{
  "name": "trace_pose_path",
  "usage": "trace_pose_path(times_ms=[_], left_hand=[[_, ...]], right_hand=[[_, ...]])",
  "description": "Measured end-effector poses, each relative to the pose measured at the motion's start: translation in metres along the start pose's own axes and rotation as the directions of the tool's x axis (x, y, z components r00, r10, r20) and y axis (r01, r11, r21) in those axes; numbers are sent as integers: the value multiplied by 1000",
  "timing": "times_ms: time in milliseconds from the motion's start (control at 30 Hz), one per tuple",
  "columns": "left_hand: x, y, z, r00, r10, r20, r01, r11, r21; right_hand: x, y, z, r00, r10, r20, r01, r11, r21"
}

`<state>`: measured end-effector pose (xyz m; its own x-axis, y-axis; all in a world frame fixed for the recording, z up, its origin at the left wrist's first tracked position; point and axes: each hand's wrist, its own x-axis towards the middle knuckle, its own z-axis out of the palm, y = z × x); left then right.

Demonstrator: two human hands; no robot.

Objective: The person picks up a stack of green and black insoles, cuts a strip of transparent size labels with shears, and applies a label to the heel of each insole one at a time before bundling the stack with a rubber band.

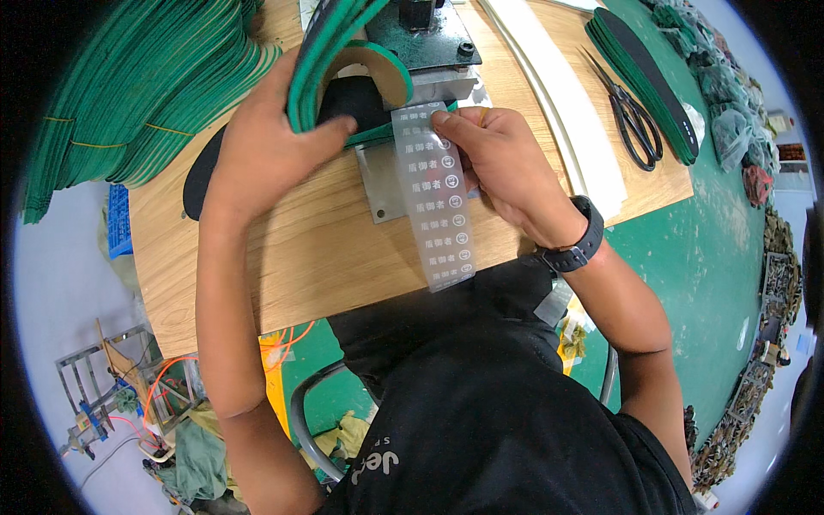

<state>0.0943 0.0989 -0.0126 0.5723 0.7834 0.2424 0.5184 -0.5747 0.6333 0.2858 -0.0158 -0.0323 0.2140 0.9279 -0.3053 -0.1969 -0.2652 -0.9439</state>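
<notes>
My left hand [270, 142] curls round a bent bundle of green-edged insoles [322, 64], its thumb held out to the right. Beside the bundle, one insole with a tan underside [384, 67] arches over a black insole [350, 96]. Between thumb and fingers, my right hand [498, 159] pinches the top of a translucent strip of transfer labels [436, 202], printed in white. The strip hangs toward the table's front edge, over a grey metal plate [382, 189]. Just beyond stands a press with a black top plate [425, 43]; its lower part is partly hidden.
Large stacks of green insoles [146, 86] fill the table's left side, some tied with yellow bands. Black scissors [631, 120], long white strips [566, 103] and a small insole stack [644, 81] lie to the right. A chair's metal frame [300, 412] shows below the wooden table [326, 266].
</notes>
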Motion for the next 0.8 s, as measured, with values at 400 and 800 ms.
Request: trace_pose_path(times_ms=[400,800], left_hand=[[-6,2,-4,992,119,-51,-119,993,9],[-5,6,-15,967,-144,-210,74,948,-308]], right_hand=[[-14,10,-9,990,-80,-117,96,985,140],[-3,0,-8,1000,29,5,-30,998,58]])
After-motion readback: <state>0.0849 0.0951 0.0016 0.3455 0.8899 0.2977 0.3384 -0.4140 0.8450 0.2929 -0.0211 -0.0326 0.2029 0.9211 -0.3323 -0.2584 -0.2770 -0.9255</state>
